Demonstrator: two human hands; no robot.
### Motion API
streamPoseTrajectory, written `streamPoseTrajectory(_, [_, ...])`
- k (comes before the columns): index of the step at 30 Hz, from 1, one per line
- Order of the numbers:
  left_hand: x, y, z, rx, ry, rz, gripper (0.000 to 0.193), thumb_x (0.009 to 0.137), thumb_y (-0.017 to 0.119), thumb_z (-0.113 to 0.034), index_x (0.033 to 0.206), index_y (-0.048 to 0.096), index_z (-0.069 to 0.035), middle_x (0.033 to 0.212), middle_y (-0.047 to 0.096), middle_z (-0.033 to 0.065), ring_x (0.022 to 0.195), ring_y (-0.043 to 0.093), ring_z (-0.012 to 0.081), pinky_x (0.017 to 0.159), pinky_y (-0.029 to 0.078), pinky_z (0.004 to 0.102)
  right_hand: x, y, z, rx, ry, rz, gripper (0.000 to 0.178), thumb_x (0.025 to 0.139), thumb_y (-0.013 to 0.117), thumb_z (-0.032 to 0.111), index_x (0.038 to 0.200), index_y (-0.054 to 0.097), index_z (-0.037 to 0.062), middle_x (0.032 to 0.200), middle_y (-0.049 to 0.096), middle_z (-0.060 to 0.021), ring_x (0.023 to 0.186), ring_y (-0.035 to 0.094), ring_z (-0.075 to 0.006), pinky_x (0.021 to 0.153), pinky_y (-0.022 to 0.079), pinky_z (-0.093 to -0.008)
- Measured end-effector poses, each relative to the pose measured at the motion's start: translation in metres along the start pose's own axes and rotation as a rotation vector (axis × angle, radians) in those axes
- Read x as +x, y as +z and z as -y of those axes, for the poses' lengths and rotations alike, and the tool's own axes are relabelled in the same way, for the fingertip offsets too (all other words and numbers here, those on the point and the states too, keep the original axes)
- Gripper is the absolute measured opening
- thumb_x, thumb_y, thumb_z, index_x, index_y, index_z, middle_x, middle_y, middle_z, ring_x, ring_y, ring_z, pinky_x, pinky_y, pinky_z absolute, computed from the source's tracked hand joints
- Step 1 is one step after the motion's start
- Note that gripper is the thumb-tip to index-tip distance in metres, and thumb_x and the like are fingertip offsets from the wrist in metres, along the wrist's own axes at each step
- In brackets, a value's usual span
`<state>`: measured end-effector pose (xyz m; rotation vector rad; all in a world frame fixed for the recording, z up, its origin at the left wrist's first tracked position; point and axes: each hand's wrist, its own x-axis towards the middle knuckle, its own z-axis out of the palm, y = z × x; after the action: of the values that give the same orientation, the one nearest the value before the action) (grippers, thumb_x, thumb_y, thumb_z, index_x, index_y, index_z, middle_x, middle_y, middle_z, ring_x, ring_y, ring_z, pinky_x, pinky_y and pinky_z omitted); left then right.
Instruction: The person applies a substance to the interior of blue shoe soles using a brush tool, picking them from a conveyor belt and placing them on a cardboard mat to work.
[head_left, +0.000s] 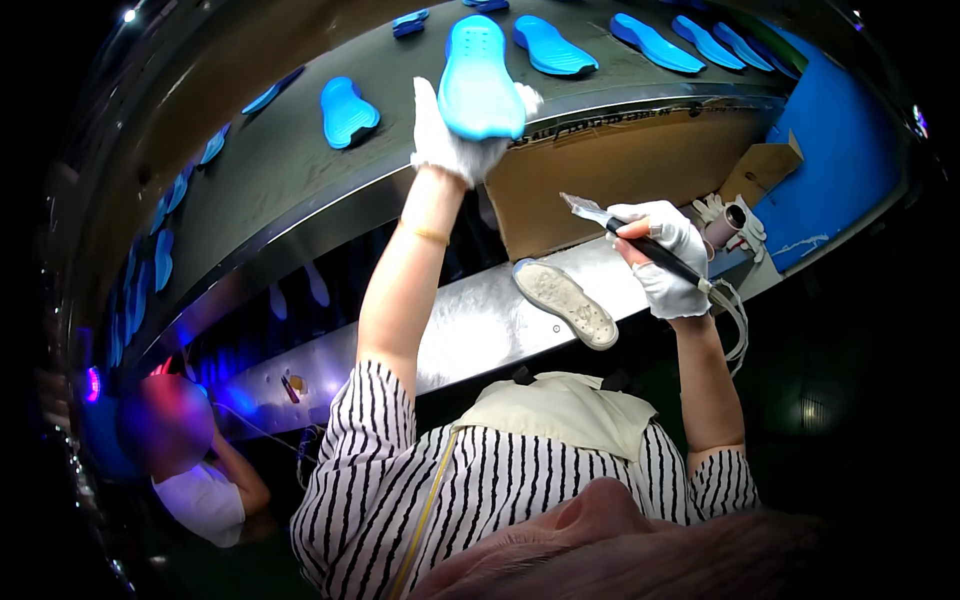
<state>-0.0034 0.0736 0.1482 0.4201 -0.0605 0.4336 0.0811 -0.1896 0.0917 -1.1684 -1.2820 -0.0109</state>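
My gloved left hand (447,145) reaches up to the belt's near edge and grips a bright blue shoe sole (478,75), heel end pointing away. The thumb shows at its left side and fingertips at its right; the rest of the fingers are hidden under it. Lower on the right, my right hand (668,255), in a white glove, is closed round the black handle of a brush (640,240). Its bristles point up and left, and thin white tubes or cords trail from the handle's end. Below and left of the brush lies a pale, grainy-faced shoe sole (566,303).
A dark conveyor belt (290,130) curves across the far side, carrying several blue soles (553,48). A cardboard sheet (610,170) stands behind the metal bench (460,335). A thread cone (724,226) and white gloves are at right, by a blue panel (850,140). Another person (205,490) works at left.
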Motion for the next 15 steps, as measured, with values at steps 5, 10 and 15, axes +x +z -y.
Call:
streamPoseTrajectory(5, [0.009, -0.007, -0.007, 0.034, 0.015, -0.195, 0.082, 0.092, 0.042, -0.054, 0.143, 0.012, 0.002, 0.143, 0.027, 0.0263, 0.126, 0.037, 0.0422, 0.101, 0.038, 0.0544, -0.014, 0.006, 0.006, 0.005, 0.100, 0.049, 0.018, 0.074, 0.067, -0.011, 0.086, 0.061, 0.0018, 0.097, 0.063, -0.0117, 0.085, 0.061, -0.0175, 0.077, 0.048, -0.0281])
streamPoseTrajectory(10, [-0.048, -0.015, -0.032, 1.918, 0.640, -0.097, 0.039, 0.084, 0.066, -0.025, 0.115, 0.059, -0.003, 0.108, 0.063, 0.0137, 0.096, 0.061, 0.0253, 0.085, 0.048, 0.0342, -0.027, 0.002, -0.008, 0.121, 0.166, 0.086, 0.021, 0.076, 0.070, -0.006, 0.092, 0.059, -0.0006, 0.084, 0.062, -0.0056, 0.075, 0.060, -0.0093, 0.068, 0.049, -0.0214])
streamPoseTrajectory(15, [-0.088, -0.053, -0.137, 2.689, 0.848, -0.457, 0.032, 0.075, 0.068, -0.021, 0.105, 0.065, -0.011, 0.102, 0.063, 0.0132, 0.097, 0.058, 0.0314, 0.087, 0.044, 0.0395, -0.032, 0.020, -0.008, 0.299, 0.282, 0.130, 0.019, 0.078, 0.065, -0.008, 0.093, 0.059, 0.0025, 0.090, 0.062, -0.0050, 0.079, 0.059, -0.0098, 0.070, 0.048, -0.0229])
